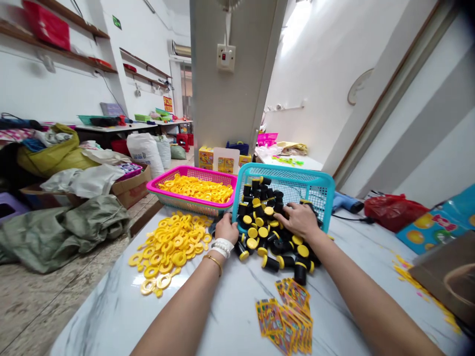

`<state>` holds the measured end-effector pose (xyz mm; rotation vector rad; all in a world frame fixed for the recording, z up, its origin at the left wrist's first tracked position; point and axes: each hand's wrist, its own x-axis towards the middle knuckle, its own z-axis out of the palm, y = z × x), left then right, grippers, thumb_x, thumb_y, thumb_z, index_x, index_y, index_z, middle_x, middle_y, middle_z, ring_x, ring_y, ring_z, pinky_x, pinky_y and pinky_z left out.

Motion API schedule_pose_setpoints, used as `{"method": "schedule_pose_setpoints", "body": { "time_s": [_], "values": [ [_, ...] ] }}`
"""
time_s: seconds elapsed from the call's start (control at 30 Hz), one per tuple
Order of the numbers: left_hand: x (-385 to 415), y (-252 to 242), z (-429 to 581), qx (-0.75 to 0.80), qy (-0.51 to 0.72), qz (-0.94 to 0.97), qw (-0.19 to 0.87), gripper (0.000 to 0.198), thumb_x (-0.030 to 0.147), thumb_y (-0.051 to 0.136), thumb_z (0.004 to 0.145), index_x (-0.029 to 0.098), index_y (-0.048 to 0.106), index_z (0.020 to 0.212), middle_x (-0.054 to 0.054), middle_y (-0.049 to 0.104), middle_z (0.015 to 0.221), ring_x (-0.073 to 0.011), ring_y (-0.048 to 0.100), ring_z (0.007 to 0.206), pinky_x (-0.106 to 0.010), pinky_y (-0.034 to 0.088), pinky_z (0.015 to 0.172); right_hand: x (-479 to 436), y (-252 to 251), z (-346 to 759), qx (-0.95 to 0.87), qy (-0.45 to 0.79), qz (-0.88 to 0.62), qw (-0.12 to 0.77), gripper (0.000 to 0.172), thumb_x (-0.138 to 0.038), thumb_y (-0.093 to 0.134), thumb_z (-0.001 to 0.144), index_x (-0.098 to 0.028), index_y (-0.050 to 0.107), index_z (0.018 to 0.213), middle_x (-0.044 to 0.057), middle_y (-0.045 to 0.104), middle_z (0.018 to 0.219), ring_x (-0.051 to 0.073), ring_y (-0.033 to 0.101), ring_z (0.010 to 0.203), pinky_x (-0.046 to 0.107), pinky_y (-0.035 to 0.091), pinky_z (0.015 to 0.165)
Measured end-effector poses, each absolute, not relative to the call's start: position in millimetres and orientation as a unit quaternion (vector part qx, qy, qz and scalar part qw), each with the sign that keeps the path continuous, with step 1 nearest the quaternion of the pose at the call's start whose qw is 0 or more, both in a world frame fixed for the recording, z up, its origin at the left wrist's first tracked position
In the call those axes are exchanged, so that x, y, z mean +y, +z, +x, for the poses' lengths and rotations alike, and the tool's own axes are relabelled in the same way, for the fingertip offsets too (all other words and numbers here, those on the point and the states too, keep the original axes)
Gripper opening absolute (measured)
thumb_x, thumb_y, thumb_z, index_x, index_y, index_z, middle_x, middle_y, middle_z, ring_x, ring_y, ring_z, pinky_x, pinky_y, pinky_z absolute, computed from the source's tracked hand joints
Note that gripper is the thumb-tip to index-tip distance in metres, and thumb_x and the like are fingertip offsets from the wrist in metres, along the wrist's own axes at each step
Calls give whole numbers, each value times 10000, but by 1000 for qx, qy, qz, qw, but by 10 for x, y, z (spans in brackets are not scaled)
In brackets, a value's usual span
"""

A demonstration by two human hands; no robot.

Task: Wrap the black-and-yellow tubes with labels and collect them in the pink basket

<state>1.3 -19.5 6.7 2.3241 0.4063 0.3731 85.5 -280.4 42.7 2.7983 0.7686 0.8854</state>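
A blue basket (319, 190) lies tipped toward me on the white marble table (230, 311), spilling several black cylinders with yellow caps (272, 242). My left hand (226, 228) grips the basket's near left corner. My right hand (299, 219) rests palm down on the pile of cylinders at the basket's mouth, fingers curled over them. A heap of yellow plastic rings (168, 247) lies left of my left hand. A small stack of colourful stickers (285, 316) sits close to me between my arms.
A pink basket (163, 190) of yellow rings stands behind the loose rings. A red bag (391, 210), a blue tool (343, 202) and a printed box (434, 227) lie at right. Sacks and cardboard boxes (129, 188) crowd the floor at left. A pillar (230, 74) rises behind the baskets.
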Motion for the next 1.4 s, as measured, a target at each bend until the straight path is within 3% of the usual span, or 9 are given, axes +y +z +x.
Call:
{"method": "schedule_pose_setpoints", "body": {
  "time_s": [0.17,0.27,0.37,0.53,0.77,0.97,1.1,1.23,1.4],
  "values": [
    [-189,65,23,157,144,907,362,117,198,578,826,191,654,915,-68,725,880,-212,676,879,-273,453,792,-2603,680,968,269,397,875,-73,437,-561,521,911,-207,706,733,111,725,951,280,613,943,418,399,925],
    [-194,83,20,160,145,908,359,49,215,568,788,207,615,779,-31,678,746,-194,643,775,-268,422,717,-2276,863,1101,293,394,862,-128,430,-559,496,928,-198,713,1011,128,690,1113,299,577,1071,410,419,959],
    [-199,99,10,159,151,907,361,96,257,577,757,215,551,674,-7,619,657,-175,598,706,-263,383,662,-1958,922,1250,290,337,887,-126,576,-610,527,895,-195,620,1283,148,619,1239,319,556,1123,423,425,970],
    [-208,78,11,146,154,906,366,157,290,583,740,215,518,618,0,605,633,-170,580,686,-265,377,654,-1783,774,1344,242,251,928,-132,603,-703,519,853,-257,680,1226,129,533,1313,300,597,1057,423,467,917],
    [-158,69,58,139,158,903,375,55,234,600,770,202,644,777,-32,712,798,-193,655,822,-263,449,763,-1854,612,1074,262,265,922,-103,561,-692,515,864,-225,777,1031,129,510,1336,304,556,1116,443,434,980],
    [-14,87,116,110,106,889,431,171,136,647,779,167,711,934,-59,760,895,-171,701,852,-233,500,788,-1797,638,844,301,243,918,-89,532,-692,512,867,-259,807,957,109,634,1181,281,604,1038,440,447,945],
    [29,71,140,117,104,885,439,176,116,671,776,147,728,940,-75,764,883,-174,710,838,-239,514,783,-2026,742,829,311,256,909,-106,403,-605,554,890,-314,780,1053,52,646,1274,247,604,1121,395,434,1009],
    [15,64,141,119,103,879,450,191,122,682,774,154,742,954,-79,769,925,-186,714,894,-238,514,812,-2473,833,952,250,273,921,-125,470,-526,430,971,-217,736,1150,116,645,1283,272,561,1206,433,389,1066],
    [-10,69,136,112,106,873,462,273,107,647,788,164,739,1038,-73,774,965,-187,716,944,-226,514,839,-2776,703,1011,223,209,946,-111,488,-547,467,948,-251,636,1297,92,708,1171,270,626,1072,414,464,948]
  ]
}}
